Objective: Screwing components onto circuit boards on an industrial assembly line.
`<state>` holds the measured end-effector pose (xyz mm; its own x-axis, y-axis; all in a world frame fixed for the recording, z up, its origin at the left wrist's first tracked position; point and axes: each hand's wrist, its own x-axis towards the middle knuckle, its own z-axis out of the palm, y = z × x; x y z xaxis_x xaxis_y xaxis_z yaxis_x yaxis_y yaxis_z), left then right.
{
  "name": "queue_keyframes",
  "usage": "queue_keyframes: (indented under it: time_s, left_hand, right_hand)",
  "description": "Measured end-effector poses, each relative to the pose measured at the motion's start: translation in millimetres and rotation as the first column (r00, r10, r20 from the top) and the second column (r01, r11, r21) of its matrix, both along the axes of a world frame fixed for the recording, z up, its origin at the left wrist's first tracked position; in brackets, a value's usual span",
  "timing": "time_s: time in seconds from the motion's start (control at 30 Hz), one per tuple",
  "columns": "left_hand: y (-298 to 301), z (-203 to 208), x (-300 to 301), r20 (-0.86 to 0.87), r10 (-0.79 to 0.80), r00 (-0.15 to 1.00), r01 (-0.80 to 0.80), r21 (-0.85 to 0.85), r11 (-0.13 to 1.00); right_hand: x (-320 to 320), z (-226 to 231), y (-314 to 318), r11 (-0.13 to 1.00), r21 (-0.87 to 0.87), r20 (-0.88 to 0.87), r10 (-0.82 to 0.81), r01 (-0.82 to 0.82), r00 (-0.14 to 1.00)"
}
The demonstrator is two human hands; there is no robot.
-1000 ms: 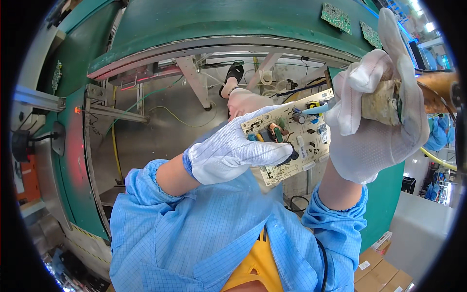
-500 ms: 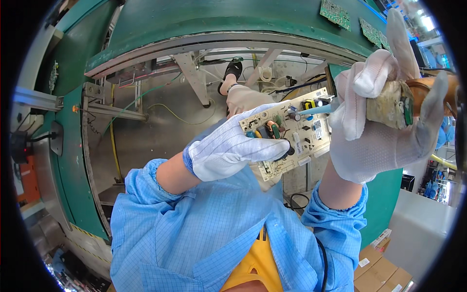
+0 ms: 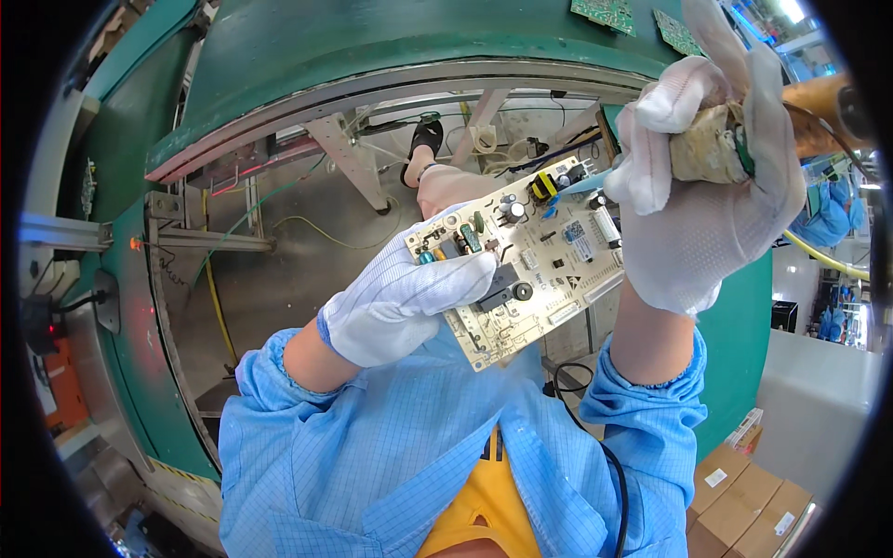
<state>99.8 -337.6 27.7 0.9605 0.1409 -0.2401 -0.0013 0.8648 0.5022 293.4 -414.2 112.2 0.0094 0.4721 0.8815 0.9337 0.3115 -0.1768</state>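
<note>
My left hand (image 3: 400,298) in a white glove grips a cream circuit board (image 3: 549,316) by its left side, thumb across the top face. The board is tilted, its component side up, with capacitors, a yellow-and-black transformer (image 3: 542,187) and a black relay-like block. My right hand (image 3: 698,223), also gloved, is closed around a tape-wrapped tool (image 3: 709,147), one or more fingers stretched upward. From its fingers a pale blue tapered nozzle (image 3: 586,183) reaches the board's far edge, close to the transformer; contact cannot be told. A copper-coloured cylinder (image 3: 819,113) extends right behind the hand.
A green workbench (image 3: 372,56) with a metal edge runs across the far side, bearing two green circuit boards (image 3: 603,14). Another green bench (image 3: 139,344) stands left. Cardboard boxes (image 3: 744,498) lie lower right. A black cable (image 3: 609,456) hangs by my right sleeve.
The board and my left hand have shifted left, showing more of the board's face. My right hand and the tool have moved up and left, the nozzle now nearer the transformer.
</note>
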Motion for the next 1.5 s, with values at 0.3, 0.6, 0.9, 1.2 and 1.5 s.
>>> queue_keyframes:
  time_s: [0.3, 0.6, 0.9, 1.2, 1.5]
  left_hand:
    - [-1.0, 1.7, -3.0, 0.010, 0.018, 1.000, -0.018, -0.009, 1.000]
    - [5.8, 2.8, -8.0, -0.031, 0.002, 1.000, 0.000, 0.049, 0.999]
    - [5.2, 8.3, -11.4, 0.102, 0.145, 0.984, -0.144, -0.017, 0.989]
    - [5.4, 8.0, -13.2, 0.053, 0.094, 0.994, -0.093, -0.016, 0.995]
    - [8.6, -6.5, -14.3, 0.190, 0.065, 0.980, -0.063, -0.021, 0.998]
  right_hand:
    - [32.9, -9.7, 5.6, 0.981, 0.167, 0.123, 0.080, -0.100, 0.989]
    - [-12.7, 10.2, -2.4, 0.935, 0.053, -0.560, 0.320, -0.352, 0.764]
    - [-3.8, 1.5, -5.7, 0.992, 0.030, -0.295, 0.126, -0.123, 0.947]
    - [-8.0, 0.5, -0.2, 0.998, -0.053, -0.074, -0.018, 0.014, 0.997]
    - [-14.1, 2.8, -12.1, 0.952, 0.124, -0.753, 0.273, -0.279, 0.599]
